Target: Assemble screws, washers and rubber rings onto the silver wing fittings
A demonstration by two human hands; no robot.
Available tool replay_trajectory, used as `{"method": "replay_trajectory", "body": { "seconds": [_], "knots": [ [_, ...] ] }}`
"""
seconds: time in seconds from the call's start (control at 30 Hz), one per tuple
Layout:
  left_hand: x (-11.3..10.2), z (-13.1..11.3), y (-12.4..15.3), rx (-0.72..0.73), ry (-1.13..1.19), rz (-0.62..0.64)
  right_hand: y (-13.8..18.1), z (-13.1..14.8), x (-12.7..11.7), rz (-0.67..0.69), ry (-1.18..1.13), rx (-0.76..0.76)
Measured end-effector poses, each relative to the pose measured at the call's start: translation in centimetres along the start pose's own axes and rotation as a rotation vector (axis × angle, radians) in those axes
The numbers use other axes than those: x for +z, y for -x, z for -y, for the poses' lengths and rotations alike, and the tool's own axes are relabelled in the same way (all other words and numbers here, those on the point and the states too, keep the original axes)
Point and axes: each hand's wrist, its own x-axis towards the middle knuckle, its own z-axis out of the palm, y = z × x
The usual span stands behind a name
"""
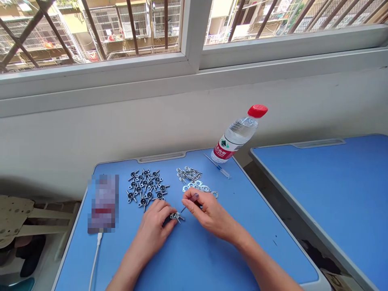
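My left hand (156, 224) rests on the blue desk, its fingers closed around a small metal fitting (176, 217) with protruding screws. Just to the right, my right hand (209, 212) pinches a small screwdriver (194, 197) by its translucent handle. The thin shaft slants down toward the fitting; whether its tip touches cannot be made out. Beyond my left hand lies a group of black-centred metal fittings (145, 184) with screws sticking out. Flat silver plates (197, 184) lie partly hidden behind my right hand, and a pile of loose screws (189, 173) sits beyond them.
A water bottle (235, 141) with a red cap stands at the desk's far right corner, beside a pen (218, 166). On the left lies a blurred-out phone (104, 204) with a white cable (95, 258). A second blue desk (339, 182) stands right, across a gap.
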Motion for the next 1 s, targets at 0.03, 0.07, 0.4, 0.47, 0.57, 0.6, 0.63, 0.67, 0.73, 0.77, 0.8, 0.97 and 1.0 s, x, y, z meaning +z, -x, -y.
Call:
{"method": "replay_trajectory", "body": {
  "seconds": [0.03,0.07,0.4,0.47,0.57,0.6,0.63,0.67,0.73,0.77,0.8,0.97,1.0],
  "knots": [
    [0.0,0.0,0.0,0.000,0.001,0.000,0.1,0.1,0.1,0.018,0.006,-0.002],
    [0.0,0.0,0.0,-0.001,0.002,-0.001,0.1,0.1,0.1,0.032,0.011,-0.007],
    [-0.3,-0.4,-0.1,-0.019,-0.012,0.031,0.1,0.0,0.3,0.101,0.118,-0.072],
    [-0.3,-0.4,-0.1,-0.017,-0.015,0.030,0.1,0.0,0.4,0.101,0.135,-0.075],
    [-0.3,-0.4,-0.1,-0.019,-0.016,0.030,0.1,-0.1,0.4,0.104,0.160,-0.091],
    [-0.3,-0.4,-0.1,-0.020,-0.016,0.030,0.1,-0.1,0.4,0.102,0.165,-0.100],
    [-0.3,-0.4,-0.1,-0.021,-0.017,0.030,0.1,-0.1,0.3,0.097,0.168,-0.109],
    [-0.3,-0.4,-0.1,-0.022,-0.018,0.031,0.1,-0.1,0.3,0.093,0.169,-0.117],
    [-0.3,-0.4,-0.1,-0.021,-0.016,0.030,0.1,-0.1,0.4,0.079,0.167,-0.135],
    [-0.3,-0.3,-0.1,-0.021,-0.013,0.028,0.1,-0.2,0.4,0.072,0.166,-0.146],
    [-0.3,-0.3,-0.1,-0.019,-0.011,0.026,0.1,-0.3,0.5,0.063,0.169,-0.160],
    [-0.2,-0.2,-0.1,-0.008,0.000,0.019,0.1,-1.0,1.0,0.025,0.214,-0.276],
    [-0.2,-0.2,-0.1,-0.007,0.001,0.018,0.0,-1.0,1.1,0.015,0.215,-0.299]
  ]
}}
